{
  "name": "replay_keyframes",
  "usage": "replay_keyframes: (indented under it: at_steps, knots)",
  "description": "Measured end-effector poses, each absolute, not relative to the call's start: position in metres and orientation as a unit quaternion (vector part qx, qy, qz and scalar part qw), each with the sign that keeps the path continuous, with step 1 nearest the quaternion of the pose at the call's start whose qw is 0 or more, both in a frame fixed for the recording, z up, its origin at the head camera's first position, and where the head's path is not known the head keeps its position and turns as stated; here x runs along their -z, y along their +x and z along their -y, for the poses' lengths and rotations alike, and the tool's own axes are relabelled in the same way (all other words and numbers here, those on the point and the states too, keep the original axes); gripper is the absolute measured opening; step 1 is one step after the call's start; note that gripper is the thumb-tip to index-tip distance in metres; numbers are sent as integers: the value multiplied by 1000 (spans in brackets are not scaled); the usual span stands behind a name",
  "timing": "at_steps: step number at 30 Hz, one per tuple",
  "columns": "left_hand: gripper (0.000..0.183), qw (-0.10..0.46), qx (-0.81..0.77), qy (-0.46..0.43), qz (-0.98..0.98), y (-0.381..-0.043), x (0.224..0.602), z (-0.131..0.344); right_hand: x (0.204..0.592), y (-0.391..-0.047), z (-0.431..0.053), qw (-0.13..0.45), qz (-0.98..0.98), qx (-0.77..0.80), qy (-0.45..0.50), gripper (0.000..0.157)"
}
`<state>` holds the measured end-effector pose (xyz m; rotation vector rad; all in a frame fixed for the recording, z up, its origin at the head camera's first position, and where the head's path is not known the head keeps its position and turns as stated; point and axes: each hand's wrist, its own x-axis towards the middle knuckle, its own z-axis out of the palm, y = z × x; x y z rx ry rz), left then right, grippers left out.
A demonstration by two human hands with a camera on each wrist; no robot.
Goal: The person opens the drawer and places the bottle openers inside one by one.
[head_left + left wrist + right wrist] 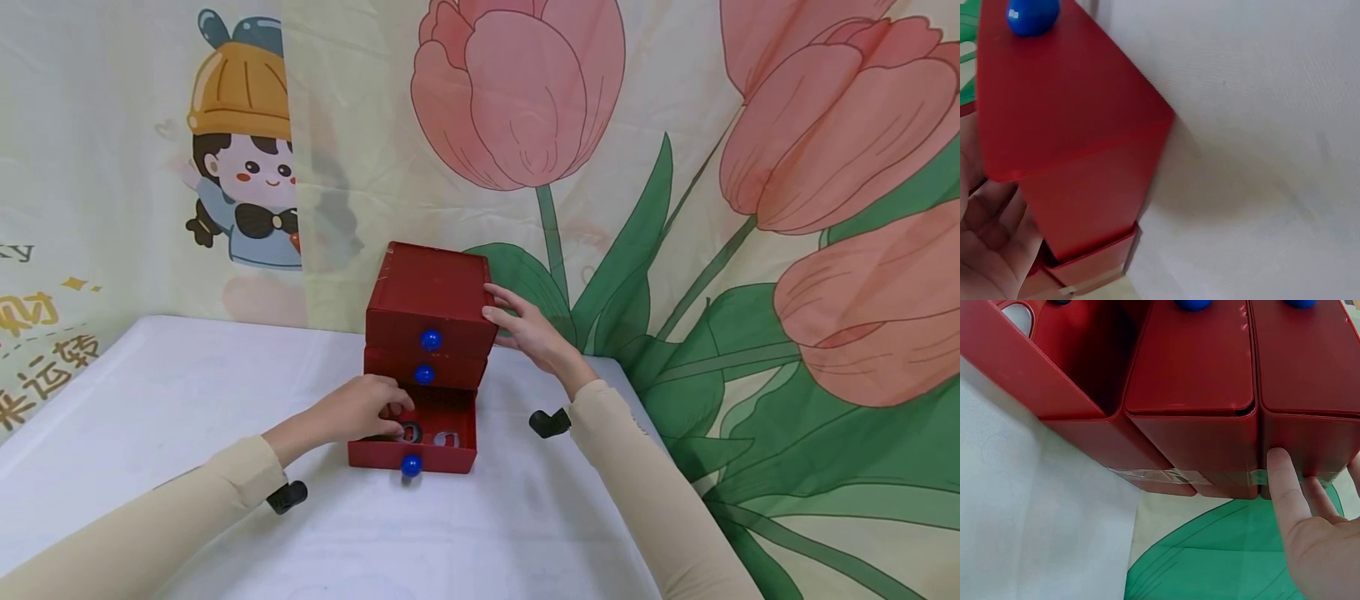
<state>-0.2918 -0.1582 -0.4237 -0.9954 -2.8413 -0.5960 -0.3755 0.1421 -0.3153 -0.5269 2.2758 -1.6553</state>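
Three stacked red drawer boxes (431,283) have round blue knobs. The bottom drawer (378,456) stands pulled out; the upper two are closed. Over its left side, my left hand (367,408) reaches in with bent fingers, right beside a dark ring-shaped item (417,430). I cannot tell whether the fingers pinch anything, as the drawer wall hides their tips in the left wrist view. To the right in the drawer lies a pale ring-shaped item (447,433). My right hand (528,333) rests extended fingers (1285,481) against the right side of the top box.
A white cloth (247,375) covers the table under the boxes. Behind it hangs a backdrop (352,167) printed with tulips and a cartoon figure. Clear tape (1191,477) runs across the sides of the boxes. Black wrist mounts (550,423) stick out by both sleeves.
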Motion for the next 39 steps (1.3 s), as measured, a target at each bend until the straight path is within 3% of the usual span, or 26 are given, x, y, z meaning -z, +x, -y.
replay_keyframes:
  at_steps: [11,25,39]
  knots:
    - [29,53,266,-295,916,-279,407,174,315,-375,-141,136,-789,571,-180,65]
    - [35,55,325,-215,919,-263,420,202,316,-376,-141,140,-783,580,-177,63]
    - [54,-12,401,-112,909,-242,431,227,315,-375,-140,142,-785,577,-175,65]
